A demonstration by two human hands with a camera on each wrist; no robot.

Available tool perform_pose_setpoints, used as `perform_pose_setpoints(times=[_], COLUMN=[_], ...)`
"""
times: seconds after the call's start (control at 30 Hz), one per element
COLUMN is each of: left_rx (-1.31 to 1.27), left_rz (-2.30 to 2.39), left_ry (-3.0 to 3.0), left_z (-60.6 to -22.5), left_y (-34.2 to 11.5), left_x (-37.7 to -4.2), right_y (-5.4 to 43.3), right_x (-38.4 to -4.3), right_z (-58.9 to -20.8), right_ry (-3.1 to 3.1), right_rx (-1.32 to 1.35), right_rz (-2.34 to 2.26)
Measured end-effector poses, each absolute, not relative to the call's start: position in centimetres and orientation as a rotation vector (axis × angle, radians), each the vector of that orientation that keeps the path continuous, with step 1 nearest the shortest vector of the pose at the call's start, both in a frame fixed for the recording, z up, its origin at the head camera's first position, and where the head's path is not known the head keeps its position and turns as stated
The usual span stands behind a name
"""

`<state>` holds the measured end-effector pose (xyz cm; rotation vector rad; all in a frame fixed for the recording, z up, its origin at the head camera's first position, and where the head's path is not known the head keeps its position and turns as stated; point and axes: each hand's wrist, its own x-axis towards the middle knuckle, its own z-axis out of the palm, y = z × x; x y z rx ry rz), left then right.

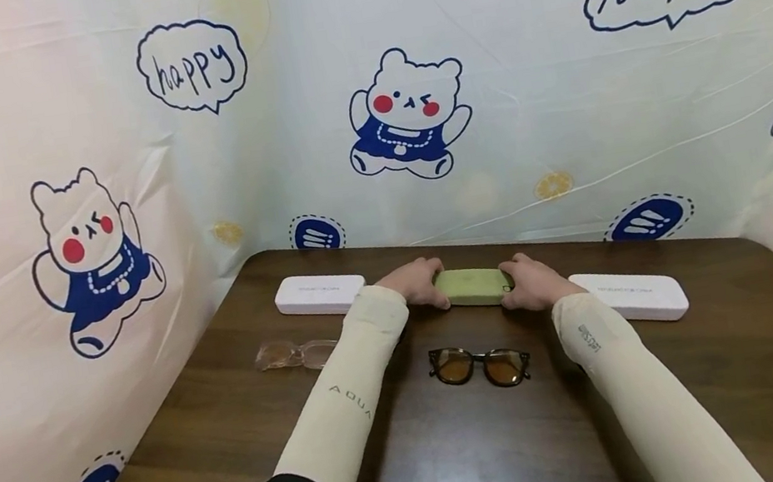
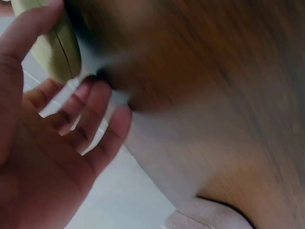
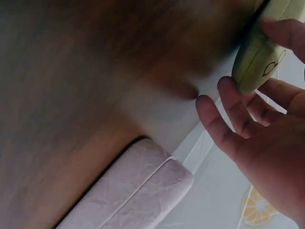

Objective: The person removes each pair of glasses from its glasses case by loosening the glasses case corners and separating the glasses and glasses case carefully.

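A green glasses case point(image 1: 473, 286) lies near the back of the brown table, between both hands. At its left end my left hand point(image 1: 418, 282) grips it, with the thumb on the near side and fingers behind; the left wrist view shows the case's seam point(image 2: 61, 45). My right hand point(image 1: 533, 283) holds the opposite end the same way, beside a small dark mark on the case point(image 3: 274, 64). In front of the case rest dark-framed glasses point(image 1: 481, 367) with amber lenses. Clear pinkish glasses point(image 1: 291, 355) lie to the left, partly hidden behind the left sleeve.
One white glasses case point(image 1: 319, 294) sits left of the left hand. Another white case point(image 1: 634, 296) lies beyond the right forearm, which partly covers it. Behind the wooden table point(image 1: 482, 462) hangs a printed cloth point(image 1: 525, 109) with bears and lettering.
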<state>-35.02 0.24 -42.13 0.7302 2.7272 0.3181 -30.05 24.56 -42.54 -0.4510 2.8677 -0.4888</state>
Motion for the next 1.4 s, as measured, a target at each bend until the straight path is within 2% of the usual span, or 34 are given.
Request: perform_pose_setpoints(times=[0.27, 0.47, 0.63, 0.8, 1.03, 1.2, 1.4], left_rx=[0.671, 0.611, 0.76, 0.956, 1.137, 1.067, 0.912], left_rz=[0.267, 0.297, 0.158, 0.16, 0.152, 0.172, 0.14], left_ry=[2.708, 2.702, 2.796, 2.792, 2.709, 2.752, 2.823], left_z=[-42.2, -41.0, -40.0, -39.6, -40.6, -41.6, -42.1], left_y=[1.8, 3.0, 5.7, 10.3, 17.3, 20.5, 21.8], left_x=[-34.4, -33.6, -32.8, -31.8, -29.2, -28.3, -28.2], right_y=[25.6, 29.8, 35.3, 40.2, 44.2, 44.9, 44.9], right_x=[-29.2, -27.3, -25.3, -23.4, -22.1, -22.3, -22.5], right_z=[-42.7, -41.3, -40.9, -41.3, -42.4, -42.3, -42.5], right_ry=[2.843, 2.94, 2.982, 2.943, 2.866, 2.87, 2.905], right_rx=[-0.404, -0.368, -0.278, -0.175, -0.141, -0.105, -0.12], right_rz=[-0.544, -0.625, -0.547, -0.531, -0.592, -0.599, -0.573])
